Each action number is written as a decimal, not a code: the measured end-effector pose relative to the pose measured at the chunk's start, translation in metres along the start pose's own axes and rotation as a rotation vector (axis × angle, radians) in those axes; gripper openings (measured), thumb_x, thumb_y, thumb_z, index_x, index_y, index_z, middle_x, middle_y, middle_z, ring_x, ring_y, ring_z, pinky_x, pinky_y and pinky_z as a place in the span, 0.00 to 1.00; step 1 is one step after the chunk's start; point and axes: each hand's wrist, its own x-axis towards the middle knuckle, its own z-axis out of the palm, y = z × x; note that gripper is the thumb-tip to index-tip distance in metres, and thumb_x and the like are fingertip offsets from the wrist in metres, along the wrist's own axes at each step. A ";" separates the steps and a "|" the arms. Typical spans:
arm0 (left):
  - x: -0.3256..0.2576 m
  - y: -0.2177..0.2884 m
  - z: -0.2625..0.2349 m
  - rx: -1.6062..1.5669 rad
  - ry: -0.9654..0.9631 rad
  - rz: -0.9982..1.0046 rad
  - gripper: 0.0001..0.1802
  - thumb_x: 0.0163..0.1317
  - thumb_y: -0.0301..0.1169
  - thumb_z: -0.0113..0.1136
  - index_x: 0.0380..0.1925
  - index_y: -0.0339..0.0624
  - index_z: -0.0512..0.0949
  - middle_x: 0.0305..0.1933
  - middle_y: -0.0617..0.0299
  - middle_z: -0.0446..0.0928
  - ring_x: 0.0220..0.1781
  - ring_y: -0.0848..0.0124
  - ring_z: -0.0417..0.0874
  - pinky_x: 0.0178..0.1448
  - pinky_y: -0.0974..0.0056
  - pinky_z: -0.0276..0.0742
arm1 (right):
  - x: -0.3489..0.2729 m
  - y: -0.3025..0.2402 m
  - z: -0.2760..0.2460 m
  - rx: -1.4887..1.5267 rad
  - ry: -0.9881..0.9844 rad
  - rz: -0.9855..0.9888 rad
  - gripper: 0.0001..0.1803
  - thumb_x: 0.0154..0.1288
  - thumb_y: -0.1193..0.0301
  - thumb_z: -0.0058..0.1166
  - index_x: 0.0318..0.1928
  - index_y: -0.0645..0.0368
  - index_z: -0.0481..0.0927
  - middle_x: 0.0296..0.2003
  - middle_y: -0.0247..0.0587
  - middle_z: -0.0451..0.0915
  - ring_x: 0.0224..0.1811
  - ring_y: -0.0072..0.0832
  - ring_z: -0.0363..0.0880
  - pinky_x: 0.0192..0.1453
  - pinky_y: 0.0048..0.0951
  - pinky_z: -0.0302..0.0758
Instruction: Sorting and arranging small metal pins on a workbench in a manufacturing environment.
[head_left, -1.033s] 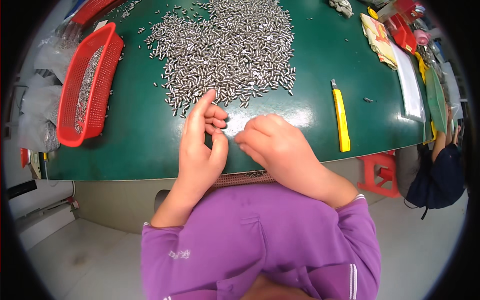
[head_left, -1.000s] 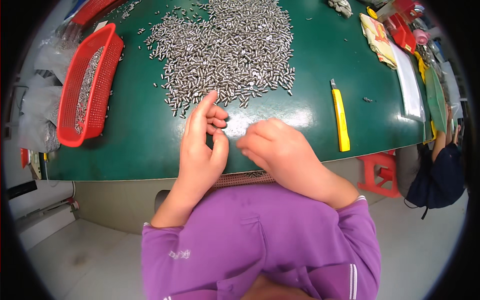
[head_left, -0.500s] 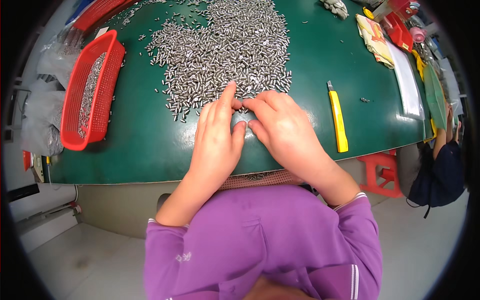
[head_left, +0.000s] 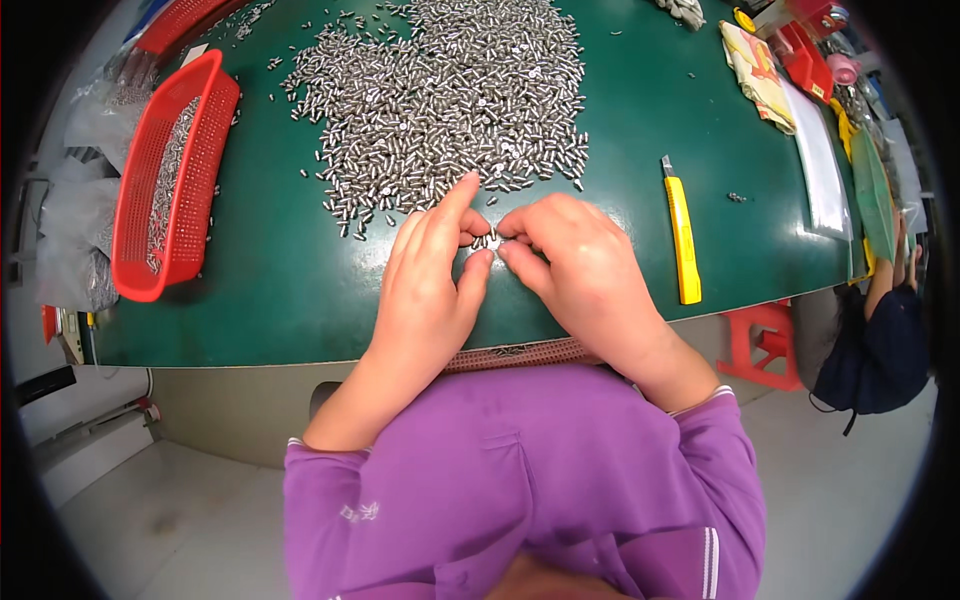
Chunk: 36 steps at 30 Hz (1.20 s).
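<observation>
A big spread of small shiny metal pins (head_left: pixel 450 110) covers the far middle of the green table. Just off its near edge, a short row of pins (head_left: pixel 484 241) sits between my fingertips. My left hand (head_left: pixel 432 265) pinches the row from the left, thumb below and fingers above, its index finger stretched forward. From the other side my right hand (head_left: pixel 575 255) closes on the row's right end with thumb and bent index finger. The fingers partly hide these pins, and I cannot tell whether they touch the table.
To the left stands a red perforated basket (head_left: pixel 190 200) with more pins inside. A yellow box cutter (head_left: pixel 682 240) lies to the right, blade out. Below the table's front edge shows a pinkish basket (head_left: pixel 520 356). A red stool (head_left: pixel 760 345) and another person (head_left: pixel 875 350) are at right.
My hands have drawn slightly back from the pile's near edge. Several pins now show in a row between my fingertips, where fewer were visible before.
</observation>
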 end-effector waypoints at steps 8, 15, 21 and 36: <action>0.001 0.000 0.002 0.030 0.009 0.027 0.39 0.54 0.13 0.66 0.69 0.37 0.69 0.42 0.57 0.81 0.45 0.60 0.80 0.51 0.56 0.77 | 0.001 0.003 0.004 -0.101 0.105 -0.015 0.11 0.57 0.75 0.70 0.39 0.59 0.82 0.33 0.40 0.81 0.38 0.41 0.82 0.42 0.41 0.78; -0.001 -0.002 0.003 0.034 0.027 0.042 0.40 0.54 0.13 0.66 0.70 0.37 0.68 0.42 0.57 0.80 0.44 0.60 0.80 0.51 0.57 0.78 | 0.003 0.004 0.001 -0.035 0.068 -0.081 0.12 0.56 0.77 0.66 0.42 0.59 0.80 0.39 0.44 0.78 0.43 0.44 0.78 0.46 0.43 0.77; -0.002 0.000 0.003 0.035 0.039 -0.009 0.43 0.54 0.13 0.66 0.73 0.36 0.65 0.41 0.57 0.79 0.44 0.62 0.80 0.52 0.58 0.78 | 0.007 0.004 0.005 0.005 0.024 -0.109 0.10 0.57 0.78 0.64 0.40 0.59 0.78 0.39 0.43 0.76 0.42 0.43 0.76 0.45 0.41 0.77; -0.005 -0.001 0.002 0.044 0.055 -0.030 0.44 0.55 0.13 0.66 0.73 0.33 0.62 0.40 0.58 0.78 0.43 0.63 0.80 0.52 0.59 0.78 | 0.009 0.003 0.002 -0.039 -0.031 -0.144 0.08 0.58 0.77 0.63 0.38 0.57 0.78 0.36 0.40 0.74 0.39 0.39 0.76 0.43 0.40 0.77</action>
